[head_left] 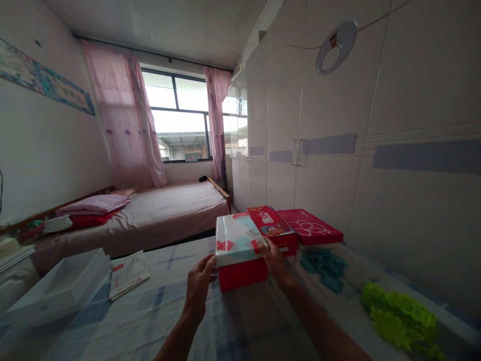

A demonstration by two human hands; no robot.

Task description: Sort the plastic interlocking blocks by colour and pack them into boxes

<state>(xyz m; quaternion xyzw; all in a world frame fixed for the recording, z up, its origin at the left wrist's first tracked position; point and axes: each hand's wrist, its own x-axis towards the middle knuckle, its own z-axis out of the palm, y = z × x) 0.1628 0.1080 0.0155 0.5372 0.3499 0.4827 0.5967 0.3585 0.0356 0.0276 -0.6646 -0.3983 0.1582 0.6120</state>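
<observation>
A cardboard box with a white, red and pale-blue patterned lid (240,233) and a red lower part (243,275) rests on the cloth-covered surface in front of me. My left hand (201,278) grips the lid's near left corner, thumb along its edge. At the lid's right side, my right hand (275,258) is closed on the edge with the thumb on top. The undersides of my fingers are partly hidden. Close behind my right hand stands a red printed box (272,223), and right of that lies a flat red box (311,226) with white line drawings.
On the right are dark teal plastic pieces (325,265) and bright green plastic pieces (400,316). A white open box (62,283) and a booklet (129,275) lie on the left. Beyond stands a bed (169,205); a tall white wardrobe (330,110) lines the right.
</observation>
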